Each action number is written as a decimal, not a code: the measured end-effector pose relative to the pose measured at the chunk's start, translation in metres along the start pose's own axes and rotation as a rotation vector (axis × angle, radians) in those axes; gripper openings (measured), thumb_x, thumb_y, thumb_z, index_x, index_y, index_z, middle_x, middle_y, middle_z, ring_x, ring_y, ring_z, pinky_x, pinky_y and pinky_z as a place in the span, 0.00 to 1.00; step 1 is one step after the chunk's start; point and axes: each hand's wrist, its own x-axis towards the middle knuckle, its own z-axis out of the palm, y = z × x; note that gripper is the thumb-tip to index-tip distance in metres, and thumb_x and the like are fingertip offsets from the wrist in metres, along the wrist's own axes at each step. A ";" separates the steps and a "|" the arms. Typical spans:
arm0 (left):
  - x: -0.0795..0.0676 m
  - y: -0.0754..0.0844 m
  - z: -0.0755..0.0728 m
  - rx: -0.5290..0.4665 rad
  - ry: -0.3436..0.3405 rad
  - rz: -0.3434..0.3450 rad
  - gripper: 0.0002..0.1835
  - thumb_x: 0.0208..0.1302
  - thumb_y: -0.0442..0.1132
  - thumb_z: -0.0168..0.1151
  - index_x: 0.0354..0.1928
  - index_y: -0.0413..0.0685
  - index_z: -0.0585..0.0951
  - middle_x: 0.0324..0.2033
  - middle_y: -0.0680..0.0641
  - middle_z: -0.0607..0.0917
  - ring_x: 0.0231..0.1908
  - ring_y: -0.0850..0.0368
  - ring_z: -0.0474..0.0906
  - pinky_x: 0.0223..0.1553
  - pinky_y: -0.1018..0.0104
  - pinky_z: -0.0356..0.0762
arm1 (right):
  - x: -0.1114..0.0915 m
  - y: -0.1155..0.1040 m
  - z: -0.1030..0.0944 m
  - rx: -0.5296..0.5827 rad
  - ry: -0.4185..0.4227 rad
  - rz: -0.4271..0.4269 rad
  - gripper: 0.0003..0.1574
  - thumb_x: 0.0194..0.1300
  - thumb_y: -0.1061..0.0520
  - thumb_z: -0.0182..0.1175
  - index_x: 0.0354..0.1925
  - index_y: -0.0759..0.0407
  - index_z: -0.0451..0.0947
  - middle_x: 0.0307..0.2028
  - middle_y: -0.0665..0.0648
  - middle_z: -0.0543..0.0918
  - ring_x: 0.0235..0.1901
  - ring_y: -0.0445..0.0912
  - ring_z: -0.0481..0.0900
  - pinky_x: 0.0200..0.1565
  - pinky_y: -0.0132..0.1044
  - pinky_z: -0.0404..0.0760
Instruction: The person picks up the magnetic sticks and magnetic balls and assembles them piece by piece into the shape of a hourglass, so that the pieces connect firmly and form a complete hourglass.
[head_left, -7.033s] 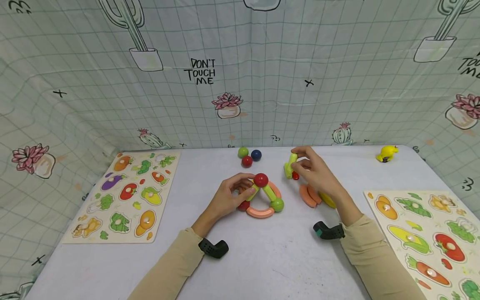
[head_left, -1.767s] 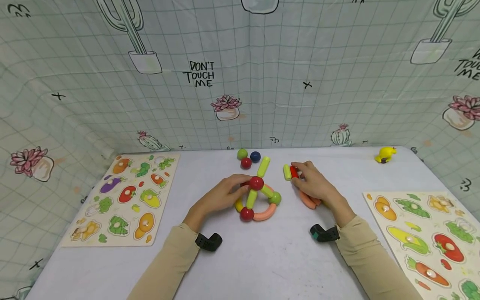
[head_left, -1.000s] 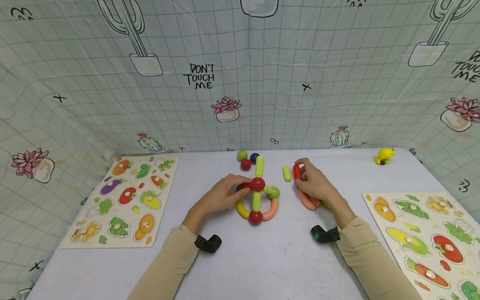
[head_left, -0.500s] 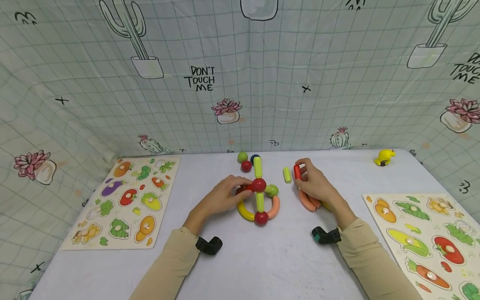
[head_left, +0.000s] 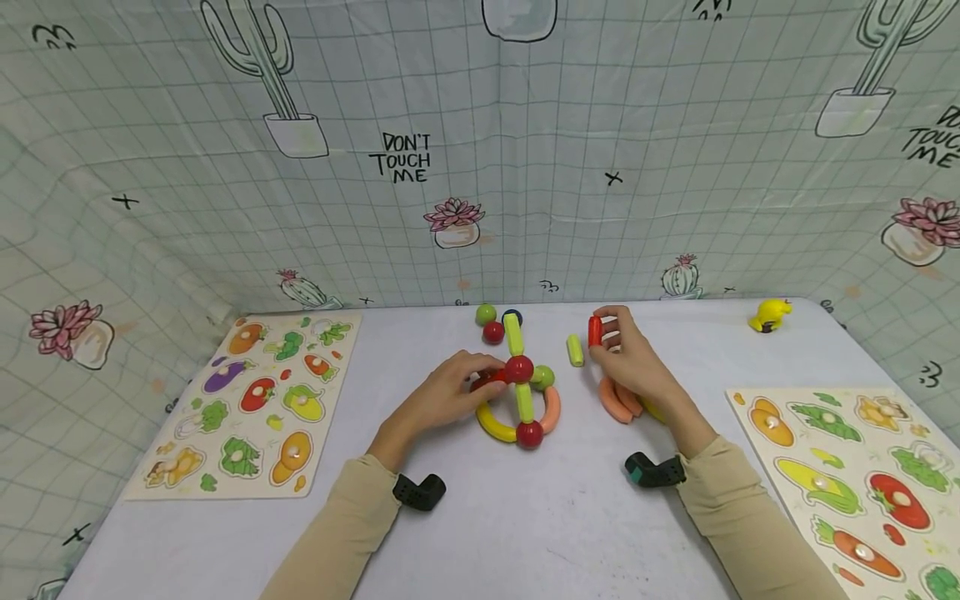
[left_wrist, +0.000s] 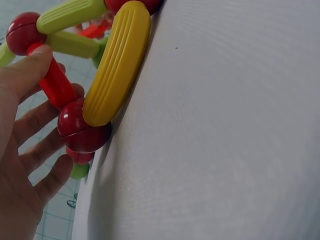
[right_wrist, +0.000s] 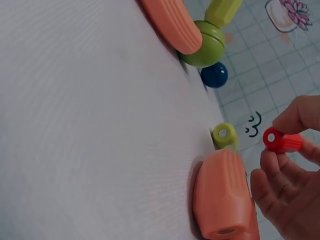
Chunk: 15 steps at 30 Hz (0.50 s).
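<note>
A magnetic stick-and-ball frame stands mid-table. Its base has a yellow curved stick [head_left: 496, 423], an orange curved stick [head_left: 552, 408] and a red ball [head_left: 530, 434] in front. Light green sticks rise to a top red ball [head_left: 519, 369], and one more light green stick [head_left: 513, 335] points up from it. With thumb and fingers, my left hand [head_left: 450, 390] grips the red stick [left_wrist: 58, 84] on the frame's left side, between two red balls. To the right of the frame, my right hand [head_left: 628, 358] pinches a short red stick [head_left: 595, 331], its hollow end showing in the right wrist view.
Behind the frame lie loose green [head_left: 486, 314], red [head_left: 493, 332] and blue balls. A light green stick [head_left: 575, 350] and orange curved sticks [head_left: 615, 402] lie by my right hand. Vegetable puzzle boards [head_left: 258, 408] flank both sides; a yellow toy [head_left: 770, 315] sits back right.
A light green stick now points up from the top ball, and the frame has turned. My left hand now grips a red stick on it. My right hand has picked up and raised another red stick.
</note>
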 end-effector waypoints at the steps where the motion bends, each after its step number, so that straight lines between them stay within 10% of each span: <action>1: 0.000 0.000 0.000 -0.001 0.001 -0.005 0.15 0.64 0.46 0.60 0.52 0.56 0.79 0.39 0.57 0.80 0.41 0.59 0.69 0.44 0.65 0.71 | 0.000 0.000 0.000 0.016 -0.009 -0.003 0.35 0.67 0.58 0.52 0.66 0.53 0.49 0.55 0.64 0.66 0.50 0.54 0.68 0.45 0.40 0.71; 15: 0.002 0.002 0.001 0.000 -0.038 -0.072 0.14 0.63 0.49 0.61 0.48 0.57 0.80 0.35 0.56 0.80 0.38 0.62 0.72 0.38 0.69 0.73 | 0.000 -0.006 -0.002 0.113 -0.080 -0.044 0.36 0.68 0.57 0.52 0.68 0.52 0.48 0.57 0.62 0.67 0.53 0.52 0.67 0.46 0.35 0.72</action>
